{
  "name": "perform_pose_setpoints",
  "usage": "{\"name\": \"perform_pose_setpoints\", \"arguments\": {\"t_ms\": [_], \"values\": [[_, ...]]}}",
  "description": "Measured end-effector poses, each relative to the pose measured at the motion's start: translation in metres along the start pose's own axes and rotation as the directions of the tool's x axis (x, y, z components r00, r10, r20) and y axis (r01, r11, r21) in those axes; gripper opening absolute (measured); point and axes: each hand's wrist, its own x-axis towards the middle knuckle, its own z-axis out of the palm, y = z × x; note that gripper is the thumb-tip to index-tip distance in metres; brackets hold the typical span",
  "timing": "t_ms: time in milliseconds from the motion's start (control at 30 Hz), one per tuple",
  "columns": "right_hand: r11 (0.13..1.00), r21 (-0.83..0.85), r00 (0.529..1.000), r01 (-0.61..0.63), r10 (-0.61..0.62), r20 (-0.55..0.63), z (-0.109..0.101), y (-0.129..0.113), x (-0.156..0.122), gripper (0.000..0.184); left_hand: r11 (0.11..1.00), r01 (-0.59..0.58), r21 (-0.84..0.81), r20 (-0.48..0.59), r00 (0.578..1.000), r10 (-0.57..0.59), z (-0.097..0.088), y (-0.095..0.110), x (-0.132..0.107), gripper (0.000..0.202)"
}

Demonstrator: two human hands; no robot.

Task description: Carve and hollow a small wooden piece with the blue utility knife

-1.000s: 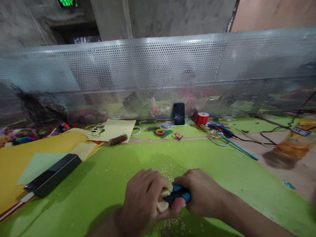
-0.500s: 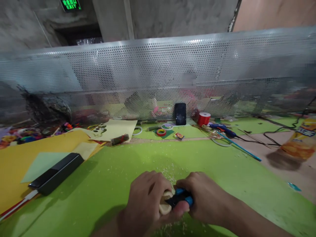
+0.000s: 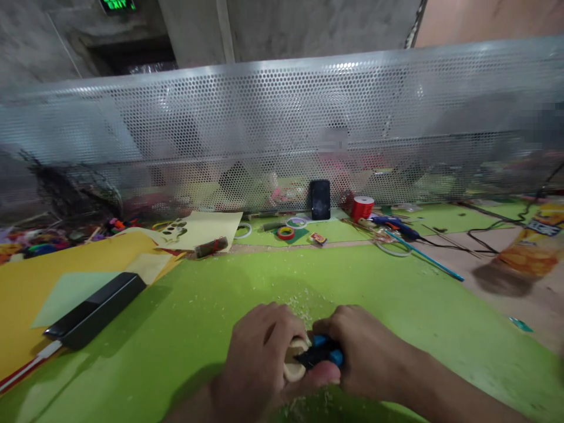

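My left hand (image 3: 262, 346) is closed around a small pale piece that looks like wood (image 3: 294, 367), with a hollow facing right. In my right hand (image 3: 361, 346) is a blue-and-black utility knife (image 3: 324, 352), its dark tip against the hollow of the pale piece. A thumb presses along the underside of the knife. Fine pale shavings (image 3: 302, 302) lie scattered around both hands on the green sheet (image 3: 211, 305). Most of the knife's handle is hidden inside my right fist.
A black power bank (image 3: 99, 311) with a cable lies left on coloured paper. Behind are a phone (image 3: 320, 200), a red ribbon spool (image 3: 362, 208), tape rolls (image 3: 286, 233) and a blue glue gun (image 3: 396, 227) before a perforated metal screen (image 3: 264, 129). An orange snack bag (image 3: 533, 244) stands right.
The view has shifted slightly, so the background sits a little higher and further left. Both hands keep almost the same grip and place, with the knife tip still at the pale piece.
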Motion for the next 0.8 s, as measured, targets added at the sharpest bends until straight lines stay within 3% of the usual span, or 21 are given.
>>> {"name": "perform_pose_setpoints", "arguments": {"t_ms": [333, 800], "values": [[0.996, 0.085, 1.000, 0.015, -0.015, 0.008, 0.0041, 0.0003, -0.0004, 0.009, 0.986, 0.069, -0.153, 0.007, 0.998, -0.069, 0.0035, -0.0002, 0.0010, 0.040], [0.995, 0.102, 1.000, 0.019, -0.021, 0.018, 0.0004, -0.0040, -0.0030, 0.015, 0.950, 0.070, -0.306, -0.001, 0.997, -0.074, 0.0056, -0.0042, -0.0040, 0.040]]}}
